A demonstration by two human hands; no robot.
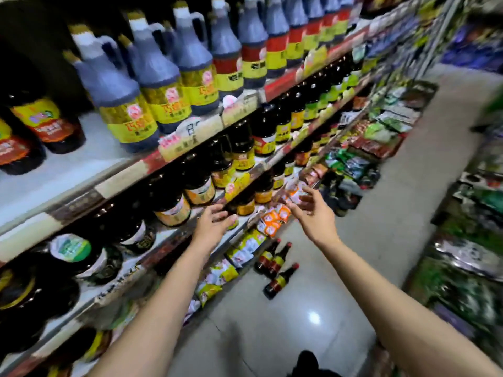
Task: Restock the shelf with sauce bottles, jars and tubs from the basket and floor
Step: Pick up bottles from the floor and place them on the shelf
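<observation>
Three dark sauce bottles with red caps and yellow-red labels (276,262) lie on the tiled floor below my hands, close to the shelf's foot. My left hand (215,223) is stretched out, fingers apart and empty, next to the edge of a shelf (174,240) of dark jars. My right hand (310,206) is also open and empty, hovering in the aisle a little to the right, in front of orange sachets. A dark jar with a yellow label (245,206) stands on the shelf between the two hands. No basket is visible.
Tall jugs with yellow labels (125,104) fill the top shelf, with dark bottles (241,148) below. Sachets and packets (239,251) hang at the lowest level. Packaged goods (381,131) spill along the aisle floor farther on. Another rack (468,254) lines the right side.
</observation>
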